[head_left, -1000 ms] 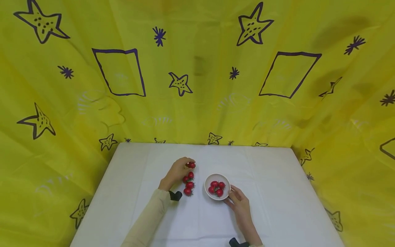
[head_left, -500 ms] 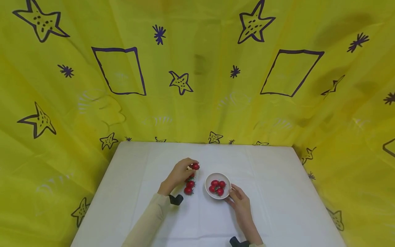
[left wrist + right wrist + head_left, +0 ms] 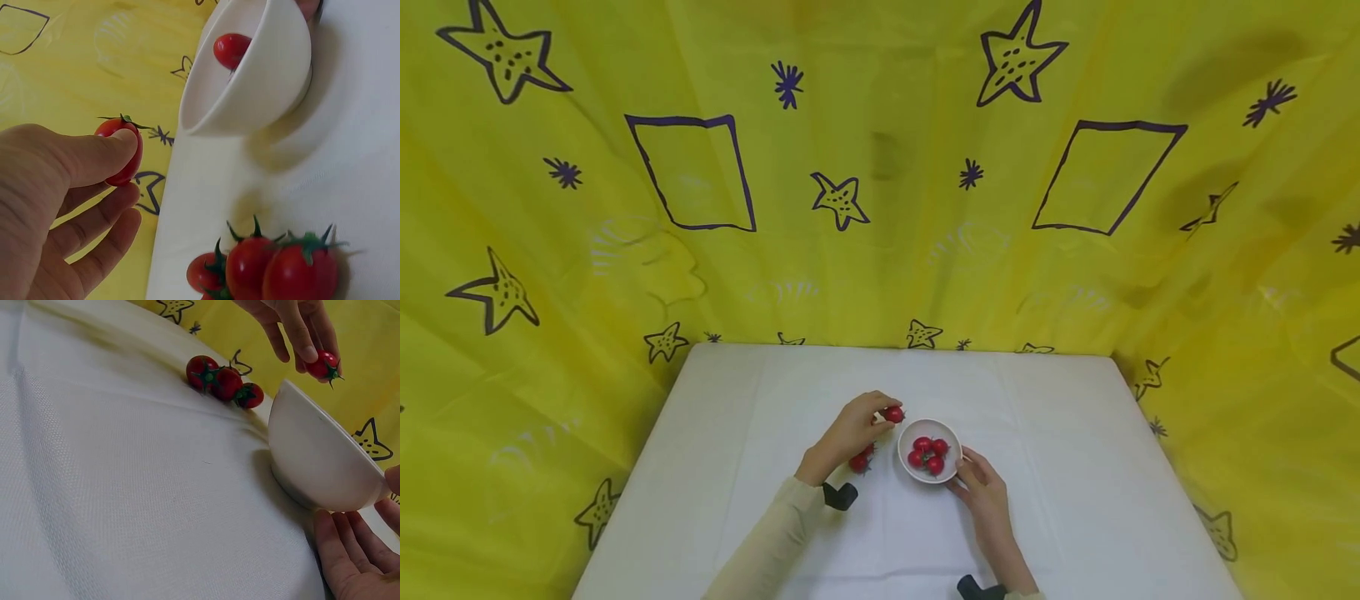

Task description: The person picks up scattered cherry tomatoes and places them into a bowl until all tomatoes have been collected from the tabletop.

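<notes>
My left hand (image 3: 853,429) pinches a small red cherry tomato (image 3: 892,414) between thumb and fingers, just off the far left rim of a white bowl (image 3: 928,428). A green calyx shows on this tomato in the left wrist view. Several cherry tomatoes lie inside the bowl. My right hand (image 3: 988,496) holds the bowl at its right side, thumb at the rim, and its fingers (image 3: 334,550) are against the lower wall in the right wrist view. More loose tomatoes (image 3: 226,384) are clustered on the table left of the bowl, partly hidden by my left hand in the head view.
A white cloth covers the table (image 3: 1075,467). Yellow curtains (image 3: 880,275) with drawn stars and frames hang around its back and sides. Dark wrist mounts (image 3: 841,497) sit on both wrists.
My left hand has lifted the tomato from the far end of the row and moved it right, toward the bowl. My right hand and the bowl have stayed nearly still.
</notes>
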Demonstrator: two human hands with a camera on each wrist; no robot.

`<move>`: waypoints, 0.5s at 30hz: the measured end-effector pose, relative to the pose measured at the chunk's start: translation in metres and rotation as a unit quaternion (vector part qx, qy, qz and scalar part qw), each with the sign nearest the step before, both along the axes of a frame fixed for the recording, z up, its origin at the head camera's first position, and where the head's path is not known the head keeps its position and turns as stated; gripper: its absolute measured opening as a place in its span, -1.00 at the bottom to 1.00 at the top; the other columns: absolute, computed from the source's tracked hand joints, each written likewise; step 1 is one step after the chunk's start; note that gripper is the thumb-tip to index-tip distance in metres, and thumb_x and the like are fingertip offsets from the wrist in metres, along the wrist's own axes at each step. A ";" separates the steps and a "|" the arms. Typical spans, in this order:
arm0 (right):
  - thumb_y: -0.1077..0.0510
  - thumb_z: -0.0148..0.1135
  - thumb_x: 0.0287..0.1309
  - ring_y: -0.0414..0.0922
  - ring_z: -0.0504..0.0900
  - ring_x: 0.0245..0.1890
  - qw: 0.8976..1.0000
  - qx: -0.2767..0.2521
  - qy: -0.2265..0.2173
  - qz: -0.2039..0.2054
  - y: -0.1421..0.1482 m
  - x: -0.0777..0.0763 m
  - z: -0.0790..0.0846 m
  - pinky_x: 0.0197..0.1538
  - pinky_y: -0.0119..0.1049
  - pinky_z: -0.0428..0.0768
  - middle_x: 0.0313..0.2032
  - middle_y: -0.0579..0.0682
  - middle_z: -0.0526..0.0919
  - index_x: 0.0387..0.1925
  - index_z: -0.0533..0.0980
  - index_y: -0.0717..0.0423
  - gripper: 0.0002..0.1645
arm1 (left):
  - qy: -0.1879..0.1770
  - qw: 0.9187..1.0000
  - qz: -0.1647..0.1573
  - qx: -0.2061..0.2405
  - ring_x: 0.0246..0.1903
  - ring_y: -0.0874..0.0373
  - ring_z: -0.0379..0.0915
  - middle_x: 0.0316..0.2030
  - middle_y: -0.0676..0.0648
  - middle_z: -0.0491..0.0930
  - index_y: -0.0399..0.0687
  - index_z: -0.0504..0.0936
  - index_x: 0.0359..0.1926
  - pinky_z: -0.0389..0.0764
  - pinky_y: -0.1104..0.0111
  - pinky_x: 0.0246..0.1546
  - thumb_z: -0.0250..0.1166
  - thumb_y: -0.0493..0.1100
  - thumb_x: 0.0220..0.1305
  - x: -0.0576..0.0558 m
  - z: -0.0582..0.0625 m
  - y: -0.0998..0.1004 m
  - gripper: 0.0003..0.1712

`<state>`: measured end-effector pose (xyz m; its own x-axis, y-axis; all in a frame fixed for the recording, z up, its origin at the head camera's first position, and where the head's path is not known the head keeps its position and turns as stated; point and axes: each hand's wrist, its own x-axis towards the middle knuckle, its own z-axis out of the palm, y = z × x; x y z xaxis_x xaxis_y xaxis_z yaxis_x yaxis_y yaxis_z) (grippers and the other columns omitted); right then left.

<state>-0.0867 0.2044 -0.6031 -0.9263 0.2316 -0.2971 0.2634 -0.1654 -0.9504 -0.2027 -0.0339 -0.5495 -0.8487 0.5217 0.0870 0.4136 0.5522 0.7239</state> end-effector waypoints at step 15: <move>0.09 0.19 0.51 -0.29 0.67 0.08 1.000 0.000 0.002 -0.002 0.000 -0.001 -0.002 0.16 -0.27 0.72 0.35 0.39 0.49 0.45 0.34 0.30 -0.37 | 0.052 0.997 -0.058 -0.007 0.04 0.16 0.60 0.06 0.00 0.65 -0.08 0.69 0.21 0.67 0.33 0.14 0.41 -0.24 0.37 0.019 -0.001 0.023 -0.60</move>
<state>-0.0877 0.2048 -0.6050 -0.9265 0.2353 -0.2937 0.2595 -0.1657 -0.9514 -0.1841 -0.0110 -0.5507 -0.7693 0.6179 0.1627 0.5474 0.5060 0.6666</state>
